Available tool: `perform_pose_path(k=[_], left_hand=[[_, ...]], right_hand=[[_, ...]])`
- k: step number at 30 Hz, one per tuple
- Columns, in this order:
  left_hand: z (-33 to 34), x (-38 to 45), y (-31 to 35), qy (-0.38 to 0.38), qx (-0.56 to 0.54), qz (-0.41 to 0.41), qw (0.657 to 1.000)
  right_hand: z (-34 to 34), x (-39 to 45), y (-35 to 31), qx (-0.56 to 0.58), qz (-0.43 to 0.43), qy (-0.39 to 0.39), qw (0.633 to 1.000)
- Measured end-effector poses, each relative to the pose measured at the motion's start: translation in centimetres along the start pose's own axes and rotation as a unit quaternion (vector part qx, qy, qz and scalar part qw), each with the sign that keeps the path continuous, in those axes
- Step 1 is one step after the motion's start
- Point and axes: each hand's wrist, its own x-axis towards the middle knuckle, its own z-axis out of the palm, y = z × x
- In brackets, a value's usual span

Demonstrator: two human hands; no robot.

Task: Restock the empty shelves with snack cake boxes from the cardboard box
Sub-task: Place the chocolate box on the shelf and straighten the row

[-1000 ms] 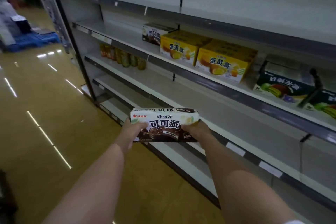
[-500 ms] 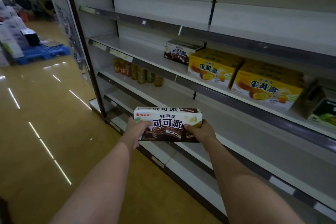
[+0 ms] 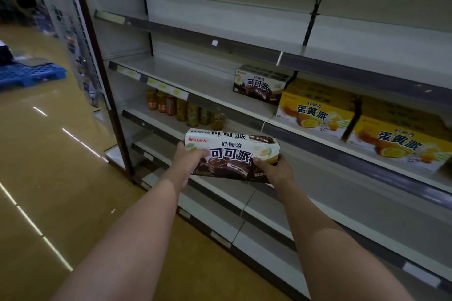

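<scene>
The cocoa pie box (image 3: 232,154) rises nearer the shelf (image 3: 195,80) (matching box (image 3: 259,85) already there), left hand (image 3: 188,159) and right hand (image 3: 274,168) gripping its ends; placement looks imminent.

Glossy cardboard box (image 3: 232,154); matt metal shelves (image 3: 195,76).

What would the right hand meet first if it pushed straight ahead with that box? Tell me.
Probably the dark front rail of the jar shelf, met by the held chocolate pie box before the right hand. Depth is unclear; aimed slightly lower, it may pass beneath that shelf.
</scene>
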Motion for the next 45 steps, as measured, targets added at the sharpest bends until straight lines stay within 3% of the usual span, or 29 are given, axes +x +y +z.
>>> perform_pose_path(k=[13,21,25,39,45], left_hand=[[2.0,15.3,6.8,-0.019,0.026,0.074,0.997],[4.6,23.2,9.4,-0.057,0.008,0.096,0.994],[5.3,26.3,11.0,-0.077,0.035,0.095,0.992],[5.9,37.1,12.0,-0.226,0.084,0.076,0.968],[6.9,40.2,10.4,-0.210,0.187,0.164,0.945]], right_hand=[[2.4,13.4,-6.4,0.052,-0.040,0.078,0.995],[2.7,18.8,-9.1,-0.191,-0.023,0.154,0.969],[3.5,20.5,-10.4,-0.255,0.000,0.167,0.952],[8.7,25.3,-11.3,-0.260,0.075,0.261,0.927],[8.9,26.1,-10.4,-0.217,0.074,0.302,0.925]])
